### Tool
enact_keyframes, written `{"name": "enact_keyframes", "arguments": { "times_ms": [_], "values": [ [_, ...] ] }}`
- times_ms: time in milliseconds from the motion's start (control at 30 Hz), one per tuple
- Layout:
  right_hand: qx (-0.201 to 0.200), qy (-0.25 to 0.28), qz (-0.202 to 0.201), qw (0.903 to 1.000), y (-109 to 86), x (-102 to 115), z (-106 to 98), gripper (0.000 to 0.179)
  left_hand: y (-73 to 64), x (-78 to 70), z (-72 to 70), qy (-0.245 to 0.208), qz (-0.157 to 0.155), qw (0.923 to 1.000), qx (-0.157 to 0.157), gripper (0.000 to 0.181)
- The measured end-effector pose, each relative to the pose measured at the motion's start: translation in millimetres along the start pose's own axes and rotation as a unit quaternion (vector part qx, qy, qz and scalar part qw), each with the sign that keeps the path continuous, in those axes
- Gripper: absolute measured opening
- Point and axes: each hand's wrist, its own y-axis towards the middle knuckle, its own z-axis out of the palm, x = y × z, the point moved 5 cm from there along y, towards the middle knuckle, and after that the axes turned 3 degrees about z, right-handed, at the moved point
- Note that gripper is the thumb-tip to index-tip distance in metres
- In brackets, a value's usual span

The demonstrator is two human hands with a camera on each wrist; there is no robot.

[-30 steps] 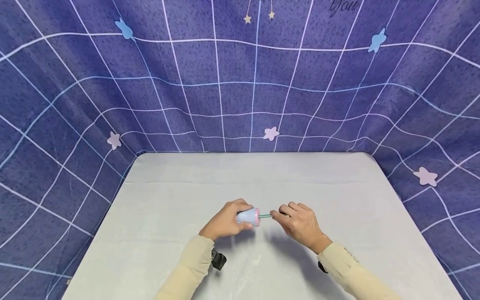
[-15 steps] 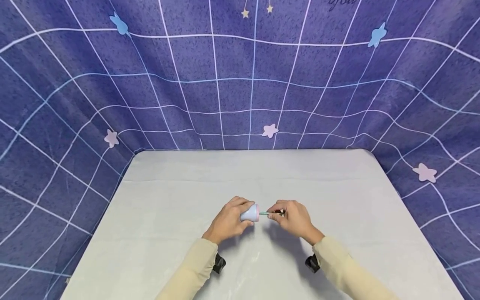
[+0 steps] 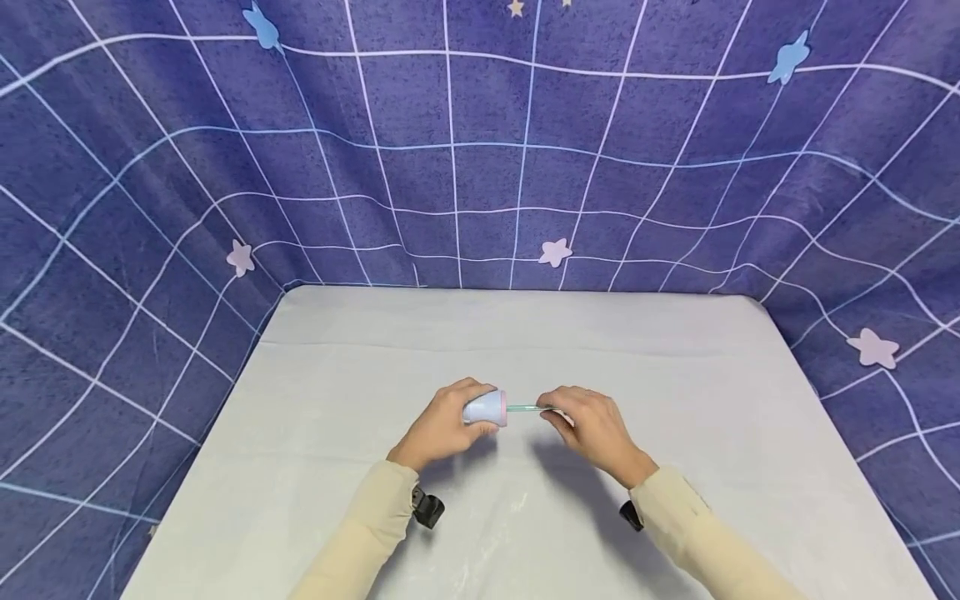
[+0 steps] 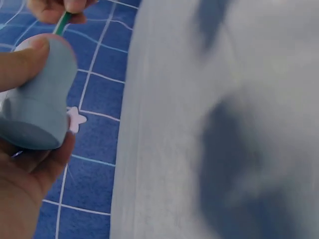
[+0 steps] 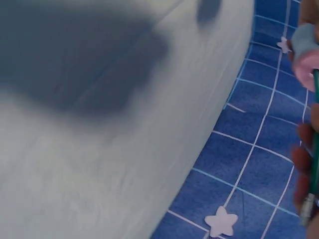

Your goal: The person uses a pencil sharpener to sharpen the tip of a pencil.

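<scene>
My left hand [image 3: 442, 425] grips a light blue, waisted pencil sharpener [image 3: 485, 408], its pink end facing right. From that end a green pencil [image 3: 522, 408] sticks out, level, with its tip hidden inside. The fingers and thumb of my right hand [image 3: 596, 429] pinch the pencil a short way from the sharpener. In the left wrist view the sharpener's blue base [image 4: 35, 127] sits near the palm, with the thumb along its side. At the right edge of the right wrist view, a metal band [image 5: 308, 208] shows near the pencil's back end.
Both hands are above a table [image 3: 360, 358] covered with a white cloth, casting shadows on it. Behind and on both sides hangs a purple-blue curtain [image 3: 480, 187] with grid lines and stars. A black wrist camera [image 3: 427, 508] shows at the left cuff.
My right hand has turned about the pencil: its fingers were curled back, then rolled forward over it. The left hand keeps its grip on the sharpener. The head view has shifted slightly.
</scene>
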Motion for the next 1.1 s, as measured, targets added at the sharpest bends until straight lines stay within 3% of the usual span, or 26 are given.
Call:
{"name": "enact_keyframes", "arguments": {
  "times_ms": [100, 267, 367, 467, 600, 667, 733, 800, 867, 967, 1000, 1033, 1100],
  "values": [
    [-0.058, -0.065, -0.066, 0.9940, -1.6, 4, -6, 0.005, 2.8, 2.0, 0.3, -0.063, -0.016, 0.9979, 0.003, 0.044],
    [-0.125, -0.116, -0.142, 0.9750, -5.3, 10, -14, 0.024, 8.7, 0.0, 0.5, -0.129, -0.030, 0.9907, 0.031, 0.041],
    [-0.156, -0.127, -0.163, 0.9659, -6.1, 13, -17, 0.023, 11.8, -2.2, 0.2, -0.143, -0.039, 0.9878, 0.049, 0.040],
    [-0.165, -0.126, -0.162, 0.9646, -4.3, 13, -19, 0.022, 14.6, -6.1, -1.1, -0.137, -0.032, 0.9889, 0.048, 0.040],
    [-0.115, -0.077, -0.110, 0.9843, 1.8, 8, -22, 0.015, 16.9, -12.0, -1.1, -0.116, -0.019, 0.9927, 0.028, 0.041],
    [-0.065, -0.031, -0.051, 0.9961, 4.8, 4, -23, 0.009, 15.3, -15.1, -0.5, -0.093, -0.008, 0.9955, 0.017, 0.044],
    [-0.001, 0.027, 0.026, 0.9993, 7.5, -1, -22, 0.009, 13.1, -18.3, 0.9, -0.065, 0.009, 0.9978, 0.005, 0.047],
    [0.068, 0.090, 0.113, 0.9871, 8.6, -8, -19, 0.010, 10.8, -22.4, 2.3, -0.027, 0.034, 0.9990, -0.007, 0.049],
    [0.131, 0.155, 0.191, 0.9605, 7.8, -15, -16, 0.009, 8.3, -26.7, 4.2, 0.011, 0.062, 0.9979, -0.018, 0.050],
    [0.183, 0.224, 0.248, 0.9246, 5.0, -21, -12, 0.007, 5.4, -31.9, 7.5, 0.052, 0.091, 0.9942, -0.023, 0.051],
    [0.190, 0.235, 0.254, 0.9189, 3.9, -23, -11, 0.006, 4.8, -32.9, 8.4, 0.059, 0.096, 0.9934, -0.022, 0.051],
    [0.191, 0.233, 0.253, 0.9193, 2.9, -24, -12, 0.005, 4.3, -33.6, 9.2, 0.062, 0.099, 0.9929, -0.020, 0.052],
    [0.175, 0.209, 0.239, 0.9319, 0.7, -24, -14, 0.007, 4.7, -33.9, 9.2, 0.062, 0.096, 0.9933, -0.017, 0.052]
  ]
}}
